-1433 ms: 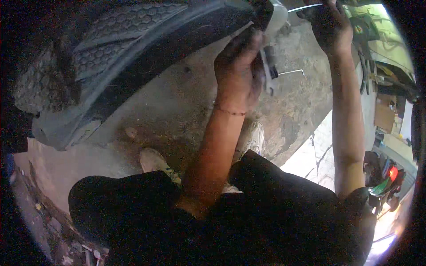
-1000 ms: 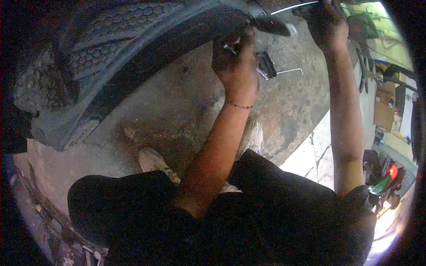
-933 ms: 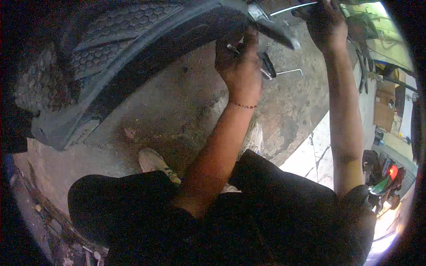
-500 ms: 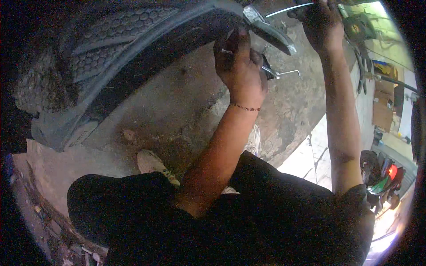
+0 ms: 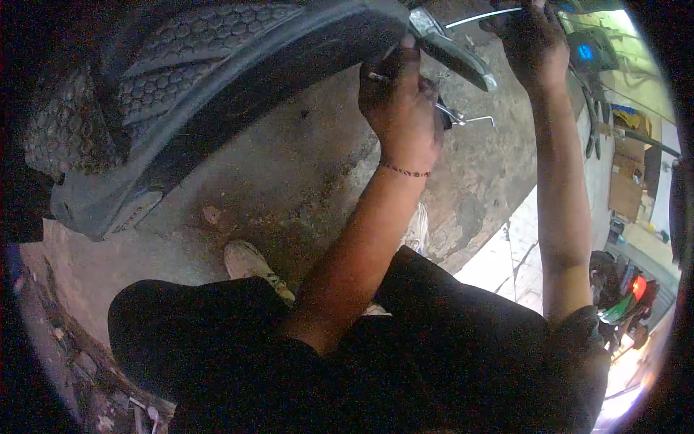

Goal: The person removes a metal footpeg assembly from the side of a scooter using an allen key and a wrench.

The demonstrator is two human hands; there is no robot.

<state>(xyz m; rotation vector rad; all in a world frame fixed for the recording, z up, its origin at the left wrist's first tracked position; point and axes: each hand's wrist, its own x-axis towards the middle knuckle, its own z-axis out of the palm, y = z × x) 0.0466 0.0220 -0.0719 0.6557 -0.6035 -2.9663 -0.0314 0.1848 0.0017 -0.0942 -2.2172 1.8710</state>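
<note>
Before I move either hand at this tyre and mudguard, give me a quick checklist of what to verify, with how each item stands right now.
1. Left hand closed on something at the mudguard edge: ok, fingers curled; what it holds: cannot tell.
2. Right hand gripping the thin metal rod at the top: ok.
3. Grey lever between the hands free of fingers: ok.
4. Small bent metal piece on the concrete floor, beside the left hand: cannot tell if loose.
5. Foot apart from the tyre: ok.

Left hand (image 5: 399, 108) at mudguard (image 5: 238, 94); right hand (image 5: 531, 43) raised.
</note>
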